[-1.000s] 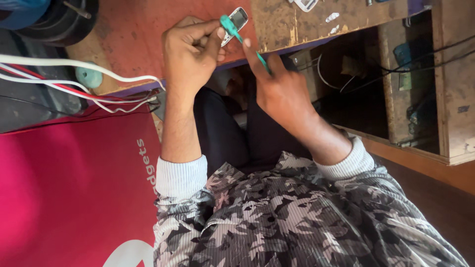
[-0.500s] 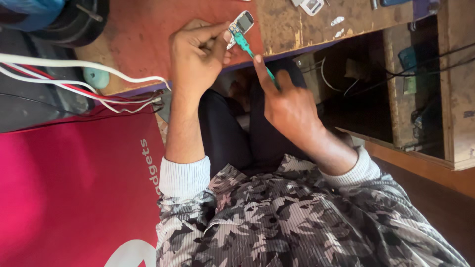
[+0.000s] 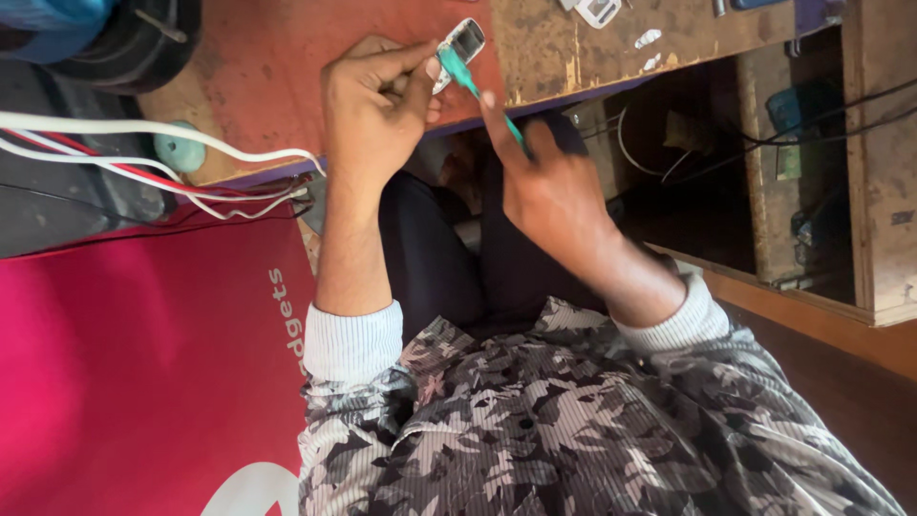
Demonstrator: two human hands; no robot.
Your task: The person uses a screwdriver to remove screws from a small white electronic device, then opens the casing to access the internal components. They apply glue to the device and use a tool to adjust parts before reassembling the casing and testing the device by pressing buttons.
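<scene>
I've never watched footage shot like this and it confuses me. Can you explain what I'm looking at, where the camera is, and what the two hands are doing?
There is no machine here. The camera sits on a person's head and looks down, so you see their own arms, a camouflage-patterned top and their lap from above. The left hand pinches a small silver-and-black part between its fingertips; what it is exactly is hard to tell. The right hand has a grip on a slim green-handled tool whose tip meets that part. Beyond the hands is a worn wooden bench with a few small bits on it and an open shelf with dark cables below. To the left run white and red wires over a reddish surface, next to a bright pink panel.
</scene>
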